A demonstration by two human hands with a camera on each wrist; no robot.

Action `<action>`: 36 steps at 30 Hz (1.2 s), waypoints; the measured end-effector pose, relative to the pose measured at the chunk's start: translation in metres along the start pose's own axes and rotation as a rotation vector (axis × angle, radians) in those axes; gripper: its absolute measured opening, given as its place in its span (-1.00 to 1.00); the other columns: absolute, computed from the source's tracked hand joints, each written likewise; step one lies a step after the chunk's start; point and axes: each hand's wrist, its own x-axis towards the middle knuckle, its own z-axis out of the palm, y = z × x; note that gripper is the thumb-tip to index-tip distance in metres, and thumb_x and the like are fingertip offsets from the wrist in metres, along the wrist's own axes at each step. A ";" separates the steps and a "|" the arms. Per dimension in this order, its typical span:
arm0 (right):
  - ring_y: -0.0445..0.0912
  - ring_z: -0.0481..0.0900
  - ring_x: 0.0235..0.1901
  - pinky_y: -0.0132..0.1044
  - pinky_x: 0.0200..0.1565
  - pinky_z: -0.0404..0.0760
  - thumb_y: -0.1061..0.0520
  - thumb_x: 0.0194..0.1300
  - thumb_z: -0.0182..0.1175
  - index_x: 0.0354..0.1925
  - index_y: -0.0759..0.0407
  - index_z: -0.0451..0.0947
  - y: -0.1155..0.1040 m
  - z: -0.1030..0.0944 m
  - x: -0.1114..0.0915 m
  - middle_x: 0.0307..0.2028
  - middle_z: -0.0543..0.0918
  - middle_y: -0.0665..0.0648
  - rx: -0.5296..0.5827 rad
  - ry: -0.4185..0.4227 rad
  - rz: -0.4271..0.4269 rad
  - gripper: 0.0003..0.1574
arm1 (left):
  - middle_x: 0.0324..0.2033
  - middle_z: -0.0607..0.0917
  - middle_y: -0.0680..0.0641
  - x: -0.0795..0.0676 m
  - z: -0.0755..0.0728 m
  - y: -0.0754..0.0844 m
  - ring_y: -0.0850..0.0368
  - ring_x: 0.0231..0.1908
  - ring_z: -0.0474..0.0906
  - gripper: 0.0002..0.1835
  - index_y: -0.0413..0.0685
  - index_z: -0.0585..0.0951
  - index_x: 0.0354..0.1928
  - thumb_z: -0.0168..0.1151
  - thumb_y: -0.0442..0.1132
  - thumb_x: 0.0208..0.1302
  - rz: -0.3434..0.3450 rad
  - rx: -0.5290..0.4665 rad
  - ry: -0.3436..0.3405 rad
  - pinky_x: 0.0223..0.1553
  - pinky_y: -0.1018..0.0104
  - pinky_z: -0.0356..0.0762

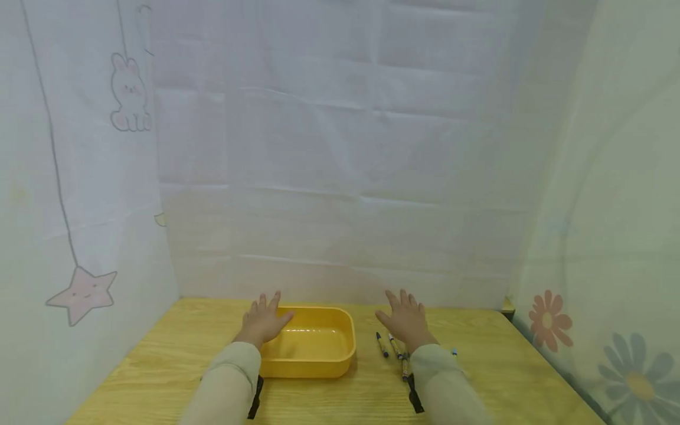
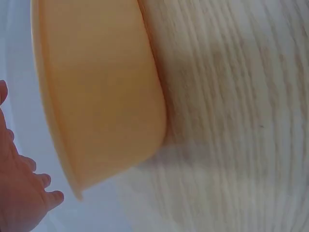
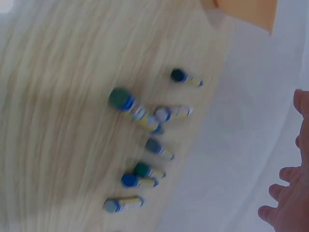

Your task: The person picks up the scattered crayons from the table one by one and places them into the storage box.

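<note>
My left hand (image 1: 264, 323) is held out with fingers spread, over the left end of a yellow plastic basin (image 1: 305, 369). In the left wrist view that hand (image 2: 21, 188) is apart from the basin's outer wall (image 2: 101, 96). The right hand (image 1: 406, 321), also spread, hovers above several short crayon-like sticks (image 1: 382, 345) with wrappers and coloured ends. From the right wrist these sticks (image 3: 137, 113) lie loosely on the table, and the fingers (image 3: 280, 192) touch none of them. The right sleeve hides part of the group in the head view. Neither hand holds anything.
A light wood-grain table (image 1: 154, 360) carries everything. Pale cloth (image 1: 340, 236) hangs behind its back edge, with printed side cloths left and right. A blue-ended stick (image 1: 454, 352) lies just right of the right sleeve. Black straps (image 1: 256, 398) hang by both wrists.
</note>
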 end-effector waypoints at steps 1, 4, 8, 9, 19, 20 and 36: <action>0.45 -0.01 0.44 0.40 0.39 -0.05 -0.26 0.40 0.00 0.51 0.09 0.10 0.005 0.000 -0.002 0.48 0.02 0.48 0.001 0.001 -0.004 -0.12 | 0.50 -0.15 -0.45 0.000 0.000 -0.005 -0.53 0.45 -0.23 -0.18 -0.06 -0.04 0.56 -0.06 0.16 0.44 0.010 -0.013 0.006 0.38 -0.46 -0.24; 0.46 0.05 0.41 0.39 0.36 0.06 -0.27 0.40 0.00 0.51 0.12 0.08 0.017 -0.001 -0.008 0.46 0.06 0.51 0.008 -0.005 -0.005 -0.10 | 0.48 -0.13 -0.50 0.000 0.001 -0.019 -0.55 0.43 -0.17 -0.13 -0.11 -0.06 0.55 -0.03 0.19 0.42 0.040 -0.058 0.018 0.36 -0.47 -0.12; 0.48 0.09 0.39 0.42 0.27 0.21 -0.31 0.39 0.00 0.52 0.16 0.04 0.028 -0.004 -0.018 0.44 0.07 0.55 0.065 -0.032 0.013 -0.03 | 0.47 -0.16 -0.53 -0.001 0.006 -0.040 -0.55 0.43 -0.20 -0.04 -0.17 -0.17 0.55 0.04 0.17 0.40 0.067 -0.194 0.022 0.34 -0.48 -0.06; 0.50 0.10 0.37 0.44 0.23 0.25 -0.33 0.39 0.00 0.52 0.17 0.03 0.031 -0.005 -0.021 0.43 0.07 0.56 0.080 -0.038 0.020 -0.02 | 0.47 -0.18 -0.52 -0.001 0.007 -0.045 -0.53 0.44 -0.24 -0.03 -0.18 -0.21 0.55 0.06 0.15 0.40 0.071 -0.242 0.017 0.35 -0.47 -0.09; 0.50 0.08 0.37 0.44 0.26 0.20 -0.42 0.36 -0.04 0.53 0.27 -0.14 0.076 -0.001 -0.038 0.44 0.07 0.55 0.218 -0.081 0.090 0.15 | 0.50 -0.25 -0.44 -0.007 0.015 -0.069 -0.48 0.46 -0.28 0.00 -0.19 -0.34 0.53 0.13 -0.08 0.39 0.089 -0.496 -0.009 0.40 -0.39 -0.19; 0.52 0.10 0.36 0.45 0.24 0.22 -0.44 0.36 -0.06 0.53 0.29 -0.15 0.081 0.000 -0.038 0.43 0.07 0.57 0.217 -0.084 0.096 0.16 | 0.50 -0.24 -0.45 -0.009 0.015 -0.069 -0.49 0.46 -0.27 0.00 -0.18 -0.35 0.53 0.13 -0.13 0.38 0.080 -0.511 -0.008 0.40 -0.38 -0.19; 0.57 0.11 0.31 0.48 0.22 0.18 -0.57 0.29 -0.15 0.46 0.53 -0.20 0.125 0.000 -0.056 0.35 0.04 0.72 0.269 -0.156 0.247 0.36 | 0.48 -0.18 -0.47 -0.020 0.019 -0.081 -0.52 0.44 -0.30 -0.09 -0.22 -0.19 0.54 0.08 -0.33 0.28 -0.019 -0.662 -0.016 0.40 -0.40 -0.27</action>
